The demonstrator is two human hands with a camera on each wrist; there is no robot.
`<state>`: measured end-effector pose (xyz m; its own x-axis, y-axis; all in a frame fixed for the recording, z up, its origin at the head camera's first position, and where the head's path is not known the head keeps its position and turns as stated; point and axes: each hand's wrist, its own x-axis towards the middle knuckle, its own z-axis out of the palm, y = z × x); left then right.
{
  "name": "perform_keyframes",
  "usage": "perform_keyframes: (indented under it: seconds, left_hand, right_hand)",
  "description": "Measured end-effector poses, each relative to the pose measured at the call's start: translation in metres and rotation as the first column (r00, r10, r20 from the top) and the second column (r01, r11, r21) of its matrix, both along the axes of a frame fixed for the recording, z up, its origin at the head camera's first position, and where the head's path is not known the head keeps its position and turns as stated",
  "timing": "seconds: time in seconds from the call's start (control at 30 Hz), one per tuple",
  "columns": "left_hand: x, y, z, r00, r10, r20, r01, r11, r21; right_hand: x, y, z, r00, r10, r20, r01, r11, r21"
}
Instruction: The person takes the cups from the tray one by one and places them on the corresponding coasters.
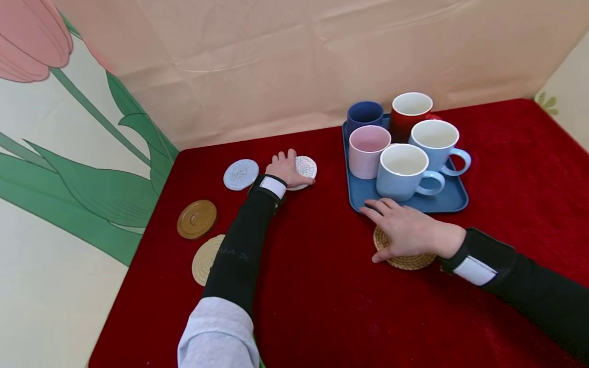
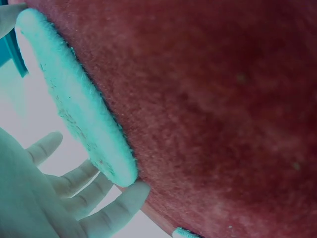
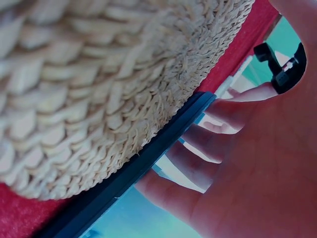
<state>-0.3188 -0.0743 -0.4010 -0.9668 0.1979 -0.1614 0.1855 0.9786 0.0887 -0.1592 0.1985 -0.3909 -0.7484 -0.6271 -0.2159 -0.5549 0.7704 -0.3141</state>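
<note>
A red cloth [image 1: 322,286] covers the table. On it a blue tray [image 1: 453,202] holds five empty mugs [image 1: 402,171]: navy, red, pink and two pale blue. The right hand [image 1: 407,230] lies flat, fingers straight, on a round woven straw coaster [image 1: 411,261] just in front of the tray. The left hand [image 1: 286,168] rests with relaxed fingers on a white speckled coaster [image 1: 307,166] left of the tray.

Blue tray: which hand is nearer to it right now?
Right. The right hand lies flat on a woven coaster, fingertips at the blue tray front edge. The left hand rests on a speckled coaster, well off to the tray's left.
</note>
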Motion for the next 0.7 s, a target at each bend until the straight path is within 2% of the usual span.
perform_keyframes:
  seconds: [0.27,0.7]
  left_hand:
    - [-0.005,0.005,-0.001,0.998,0.053,-0.020,-0.053,0.999,0.004]
    - [-0.010,0.015,-0.005,0.990,0.141,-0.005,-0.141,0.989,-0.040]
  right_hand:
    - [0.000,0.000,0.000,1.000,-0.002,0.000,0.002,1.000,0.005]
    - [0.001,-0.001,0.000,1.000,0.001,-0.004,-0.001,1.000,0.001]
